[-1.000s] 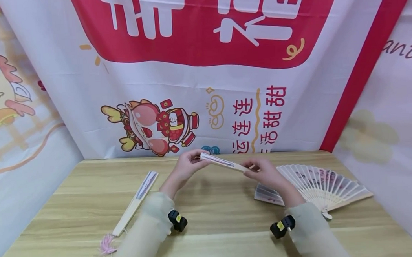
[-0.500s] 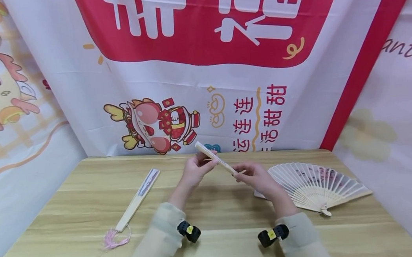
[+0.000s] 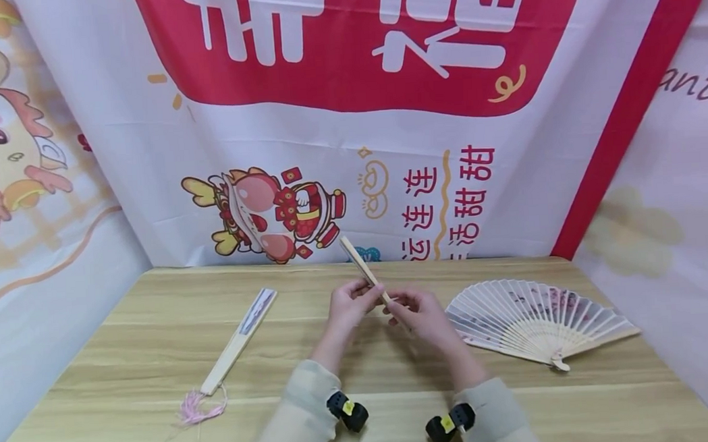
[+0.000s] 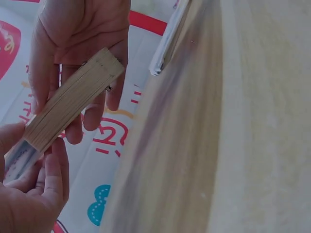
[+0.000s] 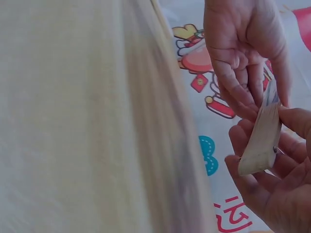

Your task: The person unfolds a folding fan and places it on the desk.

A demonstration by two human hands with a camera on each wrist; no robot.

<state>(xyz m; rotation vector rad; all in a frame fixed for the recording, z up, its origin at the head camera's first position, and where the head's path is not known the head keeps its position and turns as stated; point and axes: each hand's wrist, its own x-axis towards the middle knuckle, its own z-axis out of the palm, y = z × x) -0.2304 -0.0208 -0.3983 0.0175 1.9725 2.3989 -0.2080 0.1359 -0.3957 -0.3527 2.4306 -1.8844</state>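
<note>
A folded hand fan (image 3: 357, 256) is held up slantwise over the table between both hands, its far end pointing up and left. My left hand (image 3: 348, 306) pinches it around the middle, where fabric meets bare ribs in the left wrist view. The wooden rib end (image 4: 73, 102) shows there, with a small metal pivot near the tip. My right hand (image 3: 422, 313) grips this rib end, thumb on one side and fingers beneath, as the right wrist view shows. To the right lies a spread fan (image 3: 543, 321) with pink flower prints.
Another folded fan (image 3: 234, 350) with a pink tassel (image 3: 201, 407) lies at the left of the wooden table (image 3: 125, 357). A printed cloth (image 3: 348, 130) hangs behind the table's back edge, and more cloth hangs at both sides.
The folded fan has turned from nearly level to steep, its far end rising. Both hands have come closer together, the left hand sliding from the fan's far end to its middle.
</note>
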